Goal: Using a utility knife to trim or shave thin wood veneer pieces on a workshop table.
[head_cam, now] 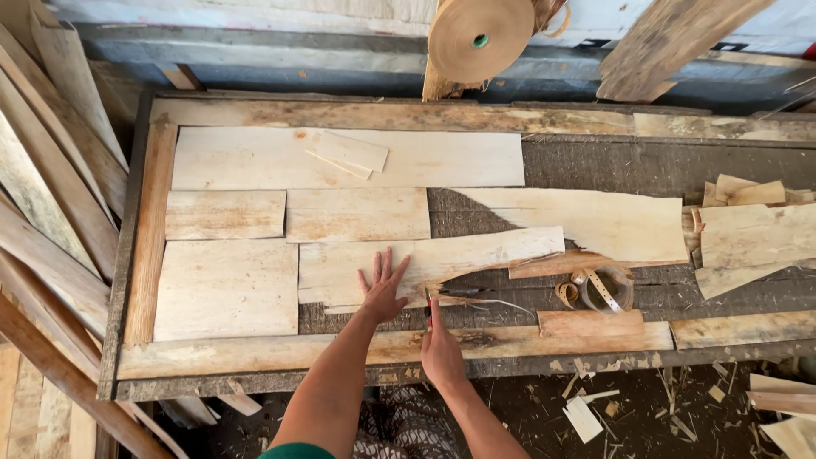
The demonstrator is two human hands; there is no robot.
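Left hand [382, 287] lies flat, fingers spread, pressing the lower edge of a long veneer sheet [425, 265] in the middle of the work table [136, 255]. Right hand [440, 348] sits just beside it at the table's near rail, fingers closed around a thin dark tool, probably a knife [463, 293]; its tip is hard to make out.

Sheet judged thin, light, brittle: right end ragged and split, likely to crack along the grain. Best held by a flat palm or by the sound left portion.

Other veneer pieces [225, 289] butt against it at left and above. Tape roll [603, 287] and offcuts [748, 229] lie to the right, a large paper-tape reel [480, 38] hangs above. Nothing blocks the hands.
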